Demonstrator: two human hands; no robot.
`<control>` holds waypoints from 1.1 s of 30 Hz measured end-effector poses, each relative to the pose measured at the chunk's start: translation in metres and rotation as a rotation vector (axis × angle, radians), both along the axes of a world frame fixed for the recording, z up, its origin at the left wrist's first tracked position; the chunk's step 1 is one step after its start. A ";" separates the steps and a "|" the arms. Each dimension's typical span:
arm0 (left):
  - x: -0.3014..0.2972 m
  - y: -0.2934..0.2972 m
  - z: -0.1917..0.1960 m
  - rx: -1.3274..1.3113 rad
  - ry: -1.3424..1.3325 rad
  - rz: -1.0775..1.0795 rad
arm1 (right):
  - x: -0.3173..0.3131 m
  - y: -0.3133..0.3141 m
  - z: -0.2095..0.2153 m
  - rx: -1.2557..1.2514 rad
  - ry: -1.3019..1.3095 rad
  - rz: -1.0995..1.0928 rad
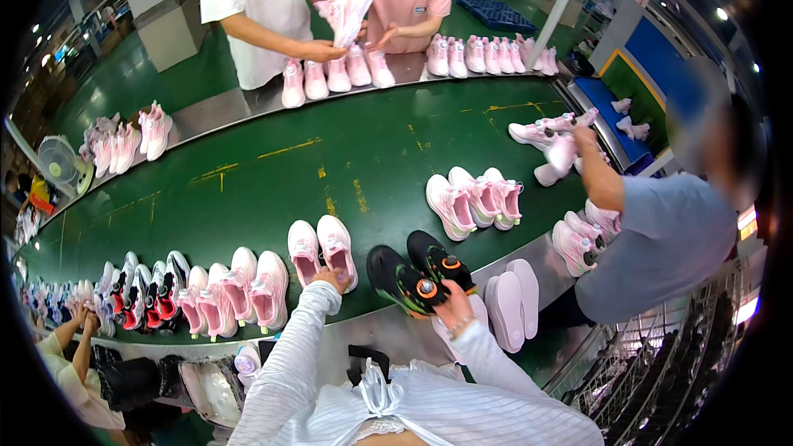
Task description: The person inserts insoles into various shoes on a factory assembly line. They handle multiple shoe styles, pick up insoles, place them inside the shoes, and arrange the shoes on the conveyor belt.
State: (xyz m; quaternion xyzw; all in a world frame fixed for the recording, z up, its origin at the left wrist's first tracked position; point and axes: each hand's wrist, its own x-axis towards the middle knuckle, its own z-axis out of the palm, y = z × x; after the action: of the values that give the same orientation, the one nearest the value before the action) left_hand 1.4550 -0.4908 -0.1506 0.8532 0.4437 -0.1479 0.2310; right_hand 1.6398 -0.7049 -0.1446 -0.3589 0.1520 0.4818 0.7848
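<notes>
Striped top (330, 403) with a white bow (382, 395) is closest to the lens. Along the near side of the green belt (248, 136), left to right: loads of shoes (66, 293) bunched at the far end, too small to count, then dark shoes (169, 285) with red bits, overlapping too much for a sure number. Next, four pink shoes (270, 268), then a pink pair (303, 238), left hand (332, 278) at the heels. Fingers are bent at the right shoe's opening; can't tell if they actually grip it. Then two black shoes (390, 271) with orange dials, side by side at the belt's edge; right hand (454, 310) is closed on the heel end of the right one. Past that, a pink trio (452, 202) further in, and two pale soles (502, 314) by the right wrist, plus part of a third.

Other stuff, same direction: a fan (59, 158), three pink shoes on the far ledge (211, 118), a worker in white (256, 0) holding up pink footwear, five shoes (293, 87) below, a worker in pink (409, 4), a blue pallet (500, 13), a worker in grey-blue (669, 239). In the way: right hand covers some black heel, right forearm hides most of that third sole.
</notes>
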 end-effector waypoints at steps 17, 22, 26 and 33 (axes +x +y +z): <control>0.045 -0.044 0.008 0.213 -0.802 -0.043 | 0.060 0.046 0.032 -0.355 -0.846 0.672; 0.090 -0.012 -0.028 0.125 -0.708 -0.276 | 0.087 0.054 0.013 -0.480 -2.052 0.764; 0.099 0.001 -0.034 0.146 -0.699 -0.300 | 0.094 0.068 -0.006 -0.327 -2.345 0.855; 0.128 0.008 -0.020 -0.004 -0.790 -0.015 | 0.107 0.092 -0.012 -0.352 -2.139 0.630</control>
State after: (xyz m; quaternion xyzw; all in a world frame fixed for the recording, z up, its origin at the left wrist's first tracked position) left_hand 1.5834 -0.4825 -0.1705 0.8471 0.3142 0.1894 0.3846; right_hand 1.7464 -0.6133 -0.1568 -0.7151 -0.6298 0.0756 0.2939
